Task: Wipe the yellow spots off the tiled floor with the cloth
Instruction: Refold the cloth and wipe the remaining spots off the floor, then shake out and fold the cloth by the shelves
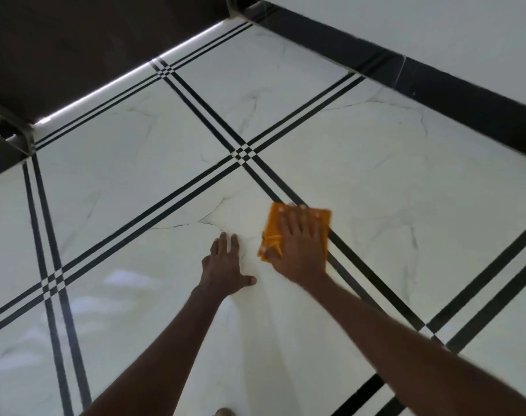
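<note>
1. I see my right hand (297,244) laid flat on the orange cloth (322,219), fingers spread and extended, palm pressing it down onto the tiled floor (376,163); the fingers are not curled round the fabric.
2. The cloth lies folded into a rough rectangle at the near right of the central tile, its right edge over the double black stripe (373,276) that runs diagonally toward the lower right.
3. My left hand (225,265) rests palm-down on the bare tile just beside the cloth, to its left, fingers straight and close together, thumb splayed toward the right; it holds nothing.
4. Both forearms reach in from the bottom edge, bare.
5. The floor is glossy white marble-look tile with grey veins, crossed by paired black stripes that meet in small chequered squares (244,154).
6. I cannot pick out distinct yellow spots; the tile between the hands looks faintly cream-tinted.
7. A dark skirting band (436,85) runs along the white wall (436,25) at the upper right.
</note>
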Motion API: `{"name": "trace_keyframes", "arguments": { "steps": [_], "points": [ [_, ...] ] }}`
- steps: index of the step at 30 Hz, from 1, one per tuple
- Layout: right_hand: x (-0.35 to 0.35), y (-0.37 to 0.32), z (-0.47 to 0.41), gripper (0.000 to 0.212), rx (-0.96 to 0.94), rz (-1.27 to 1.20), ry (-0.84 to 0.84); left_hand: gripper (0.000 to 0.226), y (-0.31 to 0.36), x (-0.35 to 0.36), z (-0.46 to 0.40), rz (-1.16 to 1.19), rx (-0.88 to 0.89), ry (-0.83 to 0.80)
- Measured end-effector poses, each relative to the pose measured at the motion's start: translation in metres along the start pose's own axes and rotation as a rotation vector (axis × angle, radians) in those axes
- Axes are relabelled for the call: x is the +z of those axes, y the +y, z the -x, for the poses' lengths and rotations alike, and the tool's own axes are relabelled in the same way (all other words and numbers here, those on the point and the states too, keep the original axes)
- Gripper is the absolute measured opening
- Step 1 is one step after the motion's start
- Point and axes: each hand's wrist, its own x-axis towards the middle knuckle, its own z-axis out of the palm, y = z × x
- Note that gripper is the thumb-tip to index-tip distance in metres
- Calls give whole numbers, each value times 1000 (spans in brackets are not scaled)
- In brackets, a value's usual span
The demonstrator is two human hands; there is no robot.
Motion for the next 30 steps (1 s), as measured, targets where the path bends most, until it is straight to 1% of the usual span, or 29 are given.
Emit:
{"name": "trace_keyframes", "arguments": {
  "steps": [1,2,3,4,5,7,9,11,12,13,14,17,19,20,22,24,26,27,30],
  "points": [
    [8,1,-26,91,-144,26,-16,116,-8,-1,2,-4,-17,-22],
    [13,13,-55,83,-202,85,-3,114,-14,-3,4,-2,-31,-43],
    [13,33,-78,74,-167,142,14,112,-21,-5,5,2,-51,-64],
    [12,51,-92,67,-70,166,7,109,-34,-7,9,0,-79,-77],
    [4,70,-97,64,52,167,-27,107,-44,-9,11,6,-101,-86],
    [-7,96,-77,63,267,147,25,102,-51,-10,13,11,-117,-89],
    [-12,98,-46,62,355,118,70,99,-45,-11,14,21,-120,-87],
    [-17,90,-28,56,343,82,14,95,-30,-17,9,56,-109,-90],
    [-26,82,-32,52,346,8,-4,92,-22,-23,5,75,-88,-76],
    [-37,76,-40,46,379,-117,-14,89,-15,-31,0,97,-54,-67],
    [-49,70,-50,40,441,-288,-23,85,-8,-41,-6,131,-22,-60],
    [-104,51,-82,40,629,-888,-156,67,17,-82,-24,325,71,-53],
    [-144,36,-100,30,662,-1146,-190,54,36,-123,-30,446,145,-28],
    [-169,26,-109,28,667,-1251,-187,48,45,-148,-30,531,183,6],
    [-226,9,-118,35,686,-1415,-191,42,62,-194,-22,773,239,118],
    [-294,-13,-130,43,680,-1510,-219,42,72,-257,1,948,274,223],
    [-361,-34,-139,48,690,-1597,-236,38,83,-315,28,999,363,257],
    [-397,-45,-147,46,698,-1624,-232,34,86,-350,45,1011,403,262],
    [-498,-87,-166,47,696,-1695,-249,23,87,-449,99,1076,435,288]
  ]
}}
